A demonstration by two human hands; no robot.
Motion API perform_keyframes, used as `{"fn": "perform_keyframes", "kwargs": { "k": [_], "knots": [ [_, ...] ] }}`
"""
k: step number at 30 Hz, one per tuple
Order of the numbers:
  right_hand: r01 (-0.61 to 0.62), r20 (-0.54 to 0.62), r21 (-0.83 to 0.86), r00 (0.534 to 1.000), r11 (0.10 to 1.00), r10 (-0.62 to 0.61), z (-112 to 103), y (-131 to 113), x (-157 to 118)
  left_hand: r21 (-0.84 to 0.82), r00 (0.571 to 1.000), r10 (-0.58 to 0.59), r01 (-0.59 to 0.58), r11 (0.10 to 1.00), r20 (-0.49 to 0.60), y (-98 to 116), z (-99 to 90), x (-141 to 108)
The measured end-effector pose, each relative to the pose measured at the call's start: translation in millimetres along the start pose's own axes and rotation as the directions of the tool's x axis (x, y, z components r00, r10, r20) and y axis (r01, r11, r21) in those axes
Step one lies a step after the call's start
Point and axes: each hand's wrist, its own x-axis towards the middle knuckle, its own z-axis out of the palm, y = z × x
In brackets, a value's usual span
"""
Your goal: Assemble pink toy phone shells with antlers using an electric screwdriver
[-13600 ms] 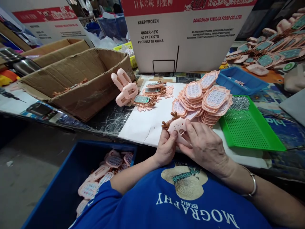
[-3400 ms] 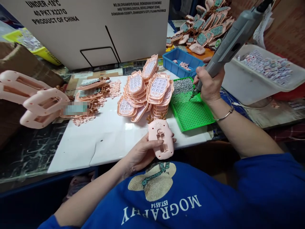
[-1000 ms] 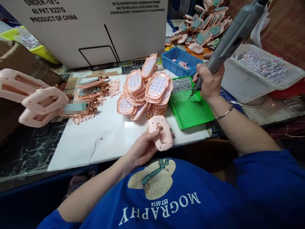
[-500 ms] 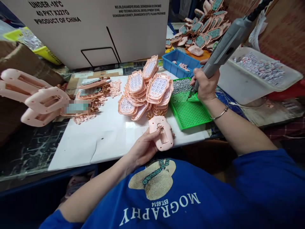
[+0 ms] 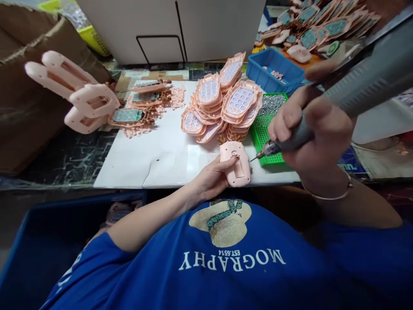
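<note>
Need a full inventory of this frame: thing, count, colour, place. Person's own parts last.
Casing: 1, pink, front centre, held
Screwdriver: 1, grey, right foreground
Keypad shells: many, pink, stacked centre
Green tray: 1, green, right of centre
Screws: many, silver, in that tray
Blue tray: 1, blue, behind it, small pink parts inside
Window shells: about 4, pink, left
Circuit-board shells: several, pink/green, left of centre; larger pile top right
White sheet: 1, white, tabletop
Carton: 1, white, back
Wire stand: 1, black, before it
Cardboard box: 1, brown, left
Yellow basket: 1, yellow, top left
Tub: 1, whitish, right, partly hidden
Large bin: 1, blue, lower left
Left hand: 1, bare, gripping casing
Right hand: 1, bare, gripping screwdriver
</note>
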Motion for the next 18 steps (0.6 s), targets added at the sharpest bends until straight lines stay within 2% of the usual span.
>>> {"fn": "perform_keyframes", "kwargs": {
  "k": [3,5,13,18],
  "knots": [
    [-0.054,0.189,0.110,0.981,0.992,0.033,16.4,-3.5,-20.8,-0.023,1.000,0.018,-0.017,1.000,0.018,-1.1,0.1,1.3],
    [-0.090,0.263,0.148,0.964,0.985,0.049,21.1,-2.9,-29.6,-0.021,0.999,0.019,-0.018,1.000,0.042,-1.5,0.6,1.6],
    [-0.123,0.314,0.138,0.946,0.983,0.075,20.7,9.3,-41.0,-0.030,0.995,0.057,-0.054,0.998,0.077,-4.4,0.3,2.1],
    [-0.106,0.358,0.168,0.933,0.980,0.039,19.7,17.5,-44.2,-0.041,0.996,0.063,-0.060,0.997,0.067,-4.1,0.3,2.4]
  ]
}}
